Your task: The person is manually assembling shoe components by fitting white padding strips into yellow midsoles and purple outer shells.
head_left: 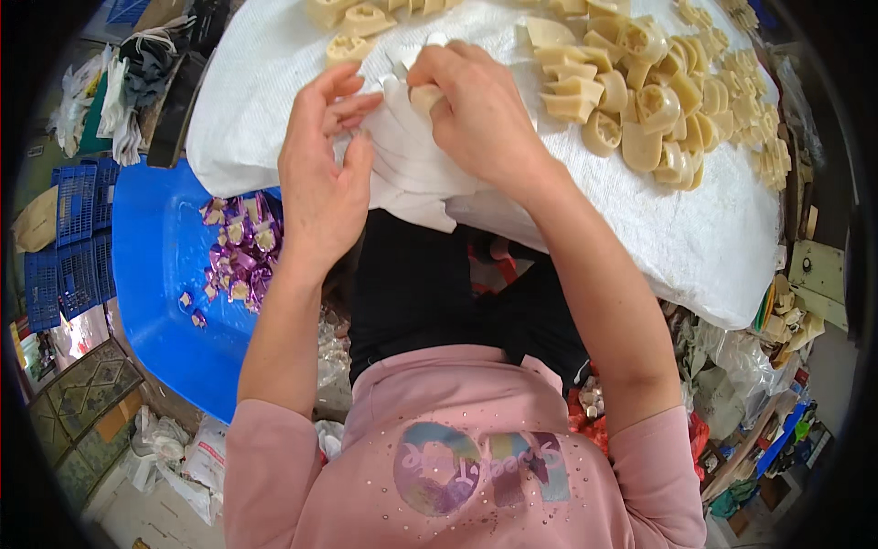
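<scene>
My right hand [480,114] is closed, thumb and fingers pinched round a small cream-coloured plastic piece [424,98] that they mostly hide. Just beyond its fingertips shows a greyish, flat edge [400,68]; I cannot make out what it belongs to. To the left, my left hand [325,174] is held with its fingers curved and apart, and nothing shows in them. Between the hands lies a folded white cloth [407,160], its edge hanging over my lap. Several cream plastic pieces [352,48] lie beyond my left hand.
A large heap of cream moulded pieces [640,101] covers the right of the white-covered work surface [658,247]. At lower left stands a blue tub [165,274] with shiny purple pieces [242,252] inside. Blue crates [78,201] are at far left; plastic bags [732,357] crowd the right.
</scene>
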{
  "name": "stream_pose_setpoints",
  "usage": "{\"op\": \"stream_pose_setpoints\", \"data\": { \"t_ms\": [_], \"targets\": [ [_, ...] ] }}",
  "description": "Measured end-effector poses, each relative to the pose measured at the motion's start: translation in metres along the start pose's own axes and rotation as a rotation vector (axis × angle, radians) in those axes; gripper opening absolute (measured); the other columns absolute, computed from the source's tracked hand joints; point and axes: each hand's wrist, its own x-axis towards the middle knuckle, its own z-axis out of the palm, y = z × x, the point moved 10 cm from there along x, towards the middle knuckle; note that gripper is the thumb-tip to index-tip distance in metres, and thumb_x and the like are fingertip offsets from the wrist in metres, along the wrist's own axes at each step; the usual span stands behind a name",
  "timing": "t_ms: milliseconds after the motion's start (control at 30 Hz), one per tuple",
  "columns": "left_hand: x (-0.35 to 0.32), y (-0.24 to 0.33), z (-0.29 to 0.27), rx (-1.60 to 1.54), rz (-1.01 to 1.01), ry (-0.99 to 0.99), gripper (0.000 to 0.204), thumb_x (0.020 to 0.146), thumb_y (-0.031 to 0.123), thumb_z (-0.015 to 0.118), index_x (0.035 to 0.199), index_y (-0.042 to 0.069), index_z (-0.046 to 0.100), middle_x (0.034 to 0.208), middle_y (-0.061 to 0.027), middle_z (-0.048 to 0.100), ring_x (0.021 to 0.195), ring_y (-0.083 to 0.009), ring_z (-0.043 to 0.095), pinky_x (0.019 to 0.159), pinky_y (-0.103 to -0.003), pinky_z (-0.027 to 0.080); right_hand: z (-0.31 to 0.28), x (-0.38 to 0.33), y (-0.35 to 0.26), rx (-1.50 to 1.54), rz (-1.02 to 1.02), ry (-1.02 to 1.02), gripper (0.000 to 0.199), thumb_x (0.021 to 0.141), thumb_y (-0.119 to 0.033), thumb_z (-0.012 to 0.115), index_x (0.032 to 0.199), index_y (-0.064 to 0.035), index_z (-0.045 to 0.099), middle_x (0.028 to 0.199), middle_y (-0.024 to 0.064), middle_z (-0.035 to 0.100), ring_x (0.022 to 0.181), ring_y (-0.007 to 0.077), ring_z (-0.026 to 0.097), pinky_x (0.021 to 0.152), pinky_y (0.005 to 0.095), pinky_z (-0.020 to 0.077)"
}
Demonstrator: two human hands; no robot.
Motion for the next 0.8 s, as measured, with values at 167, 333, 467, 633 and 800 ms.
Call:
{"op": "stream_pose_setpoints", "data": {
  "t_ms": [167,333,467,633,800],
  "targets": [
    [-0.001,-0.01,0.001,-0.043,-0.097,-0.018,0.049,0.077,-0.011,0.046,0.125,-0.001,0.045,0.118,-0.0134,0.05,0.109,-0.0218,0.057,0.094,-0.032,0.044,-0.004,-0.002,0.003,0.047,-0.012,-0.009,0.026,0.067,0.012,0.048,0.089,-0.0021,0.054,0.083,0.0157,0.057,0.086,0.0358,0.054,0.074,0.0435,0.043],
    [0.0,-0.007,0.008,-0.153,-0.144,-0.071,0.052,0.079,-0.011,0.045,0.13,-0.002,0.04,0.121,-0.0142,0.051,0.113,-0.0209,0.052,0.101,-0.034,0.037,0.0,-0.002,0.005,0.107,0.003,0.005,0.018,0.072,0.008,0.052,0.087,-0.0013,0.054,0.081,0.0137,0.056,0.084,0.0327,0.054,0.073,0.041,0.0434],
    [0.001,-0.006,0.003,-0.249,-0.118,-0.023,0.05,0.079,-0.012,0.046,0.128,-0.003,0.042,0.119,-0.0134,0.052,0.109,-0.0194,0.053,0.099,-0.033,0.039,0.006,0.0,0.006,0.075,0.058,-0.07,0.023,0.066,0.01,0.051,0.085,-0.0019,0.056,0.084,0.0146,0.056,0.087,0.0347,0.051,0.078,0.0432,0.0395],
    [0.002,-0.011,0.003,-0.268,-0.132,-0.01,0.047,0.079,-0.015,0.047,0.123,0.0,0.048,0.116,-0.0097,0.053,0.105,-0.0165,0.055,0.092,-0.029,0.042,0.004,-0.001,0.009,0.092,0.042,-0.043,0.024,0.065,0.011,0.052,0.084,-0.0026,0.056,0.084,0.0143,0.055,0.087,0.0342,0.05,0.076,0.0424,0.0397],
    [0.0,-0.018,0.006,-0.193,-0.179,-0.05,0.045,0.08,-0.013,0.045,0.125,-0.004,0.045,0.117,-0.0102,0.052,0.106,-0.0154,0.052,0.096,-0.029,0.04,0.003,-0.002,0.001,0.075,-0.005,-0.037,0.026,0.063,0.012,0.051,0.083,-0.0045,0.056,0.084,0.0124,0.055,0.087,0.0323,0.05,0.079,0.043,0.0374]
  ]
}}
